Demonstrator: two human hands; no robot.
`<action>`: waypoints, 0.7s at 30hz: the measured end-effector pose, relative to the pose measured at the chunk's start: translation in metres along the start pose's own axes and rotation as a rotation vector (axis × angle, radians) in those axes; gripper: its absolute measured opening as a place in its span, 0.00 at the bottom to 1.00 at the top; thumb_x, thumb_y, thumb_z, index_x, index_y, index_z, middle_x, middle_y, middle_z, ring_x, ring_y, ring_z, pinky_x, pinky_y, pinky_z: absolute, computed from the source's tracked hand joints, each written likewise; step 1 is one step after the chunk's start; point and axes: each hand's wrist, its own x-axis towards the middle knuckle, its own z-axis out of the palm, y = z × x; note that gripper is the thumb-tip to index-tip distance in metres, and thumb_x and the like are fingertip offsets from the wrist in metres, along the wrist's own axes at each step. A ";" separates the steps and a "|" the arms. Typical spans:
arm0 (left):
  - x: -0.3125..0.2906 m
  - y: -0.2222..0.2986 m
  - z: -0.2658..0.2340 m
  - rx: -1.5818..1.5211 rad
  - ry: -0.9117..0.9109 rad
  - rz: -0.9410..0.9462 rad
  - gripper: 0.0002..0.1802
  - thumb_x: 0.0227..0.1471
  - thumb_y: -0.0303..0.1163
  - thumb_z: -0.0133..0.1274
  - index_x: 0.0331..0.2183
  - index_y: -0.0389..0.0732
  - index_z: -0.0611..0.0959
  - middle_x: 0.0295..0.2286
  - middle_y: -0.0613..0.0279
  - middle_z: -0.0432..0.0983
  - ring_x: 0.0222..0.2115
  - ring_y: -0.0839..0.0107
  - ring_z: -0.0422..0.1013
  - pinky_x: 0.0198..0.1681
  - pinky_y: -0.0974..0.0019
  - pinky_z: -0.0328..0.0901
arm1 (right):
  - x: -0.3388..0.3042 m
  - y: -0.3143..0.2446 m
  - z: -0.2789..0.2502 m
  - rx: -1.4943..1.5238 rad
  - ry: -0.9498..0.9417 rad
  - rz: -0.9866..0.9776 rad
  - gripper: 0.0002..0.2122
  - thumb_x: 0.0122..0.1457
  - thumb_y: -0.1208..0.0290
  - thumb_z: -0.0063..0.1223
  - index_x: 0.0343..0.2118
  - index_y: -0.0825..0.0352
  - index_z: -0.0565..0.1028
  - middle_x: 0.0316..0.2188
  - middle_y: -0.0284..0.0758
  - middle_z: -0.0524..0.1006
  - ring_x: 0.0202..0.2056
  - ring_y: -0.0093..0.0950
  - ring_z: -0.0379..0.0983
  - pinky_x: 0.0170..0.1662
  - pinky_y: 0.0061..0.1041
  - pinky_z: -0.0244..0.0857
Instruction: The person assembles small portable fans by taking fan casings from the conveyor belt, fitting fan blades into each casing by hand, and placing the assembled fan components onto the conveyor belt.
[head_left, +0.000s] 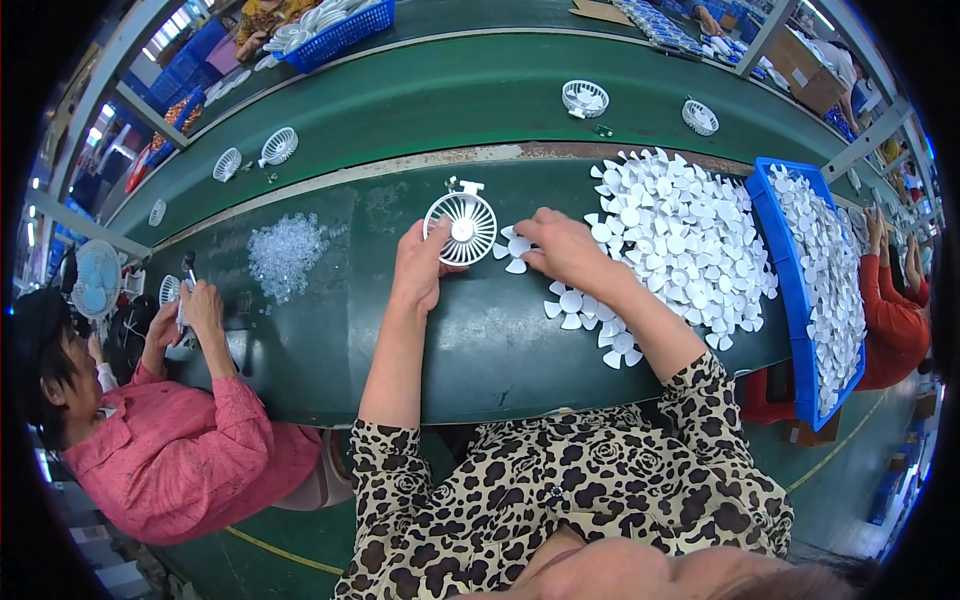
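Observation:
My left hand grips a round white fan housing by its left edge, the thumb over the rim. The housing has radial slats, a round hub and a small bracket at its top. Just to the right, my right hand pinches a small white fan blade between thumb and fingers, apart from the housing. More white fan blades lie in a large heap beside and beyond my right forearm. The right fingertips are partly hidden behind the blade.
A blue tray full of fan blades stands at the right edge of the green table. Small transparent pieces lie to the left. Beyond, a green conveyor belt carries several white housings. A co-worker in pink works at the left.

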 end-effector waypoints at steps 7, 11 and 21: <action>-0.006 0.002 0.006 -0.146 -0.053 -0.017 0.15 0.55 0.35 0.53 0.42 0.39 0.73 0.35 0.61 0.76 0.32 0.71 0.75 0.30 0.66 0.74 | 0.003 -0.015 0.010 -0.097 -0.073 -0.020 0.11 0.46 0.75 0.52 0.35 0.69 0.72 0.32 0.48 0.71 0.34 0.45 0.72 0.36 0.41 0.68; -0.006 0.000 0.006 -0.216 -0.071 -0.008 0.14 0.53 0.29 0.53 0.43 0.38 0.73 0.36 0.58 0.75 0.33 0.70 0.75 0.33 0.64 0.74 | 0.006 -0.011 0.016 -0.136 0.051 -0.112 0.14 0.46 0.73 0.55 0.37 0.67 0.71 0.32 0.45 0.71 0.34 0.44 0.72 0.35 0.40 0.68; -0.005 -0.003 0.009 -0.320 -0.070 -0.020 0.15 0.55 0.30 0.51 0.44 0.35 0.73 0.37 0.56 0.76 0.36 0.68 0.75 0.38 0.63 0.73 | 0.001 -0.005 0.000 -0.116 0.152 0.090 0.14 0.49 0.66 0.58 0.38 0.65 0.73 0.30 0.42 0.72 0.31 0.41 0.74 0.33 0.37 0.68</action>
